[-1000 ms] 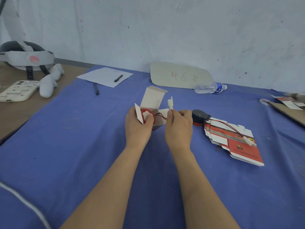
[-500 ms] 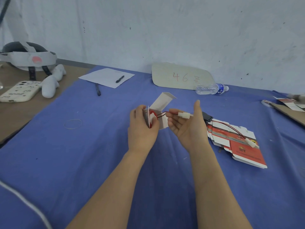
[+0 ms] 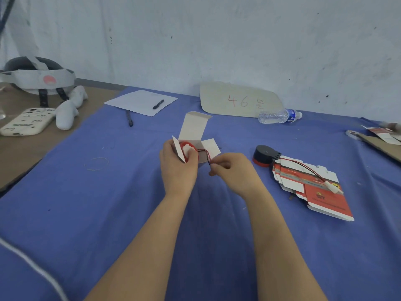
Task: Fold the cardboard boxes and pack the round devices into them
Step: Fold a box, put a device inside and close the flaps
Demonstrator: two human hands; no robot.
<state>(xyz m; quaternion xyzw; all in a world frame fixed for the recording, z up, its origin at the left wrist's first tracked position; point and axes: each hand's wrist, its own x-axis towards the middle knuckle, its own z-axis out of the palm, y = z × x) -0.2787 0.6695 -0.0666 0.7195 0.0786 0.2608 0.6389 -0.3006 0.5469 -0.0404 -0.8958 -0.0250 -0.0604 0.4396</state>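
Observation:
My left hand (image 3: 176, 168) grips a small open cardboard box (image 3: 193, 135) with its lid flap standing up. A round red device (image 3: 188, 148) sits in the box's mouth, under my thumb. Its red and black wire (image 3: 205, 155) loops out to my right hand (image 3: 233, 170), which pinches the wire; the plug is hidden in my fingers. A second round device (image 3: 265, 155), black with a red base, lies on the blue cloth to the right. Its wire runs over a stack of flat red and white boxes (image 3: 312, 187).
At the back stand a cardboard sign marked 46 (image 3: 238, 101), a plastic bottle (image 3: 278, 115), and a paper sheet (image 3: 141, 102) with a pen (image 3: 158, 104). Another pen (image 3: 129, 118) lies nearby. A headset (image 3: 36, 79) and phone case (image 3: 28, 121) sit on the brown table at left.
My right hand has closed round the wire and plug and dropped lower beside the box. The box has turned so that its open mouth and lid flap face me again.

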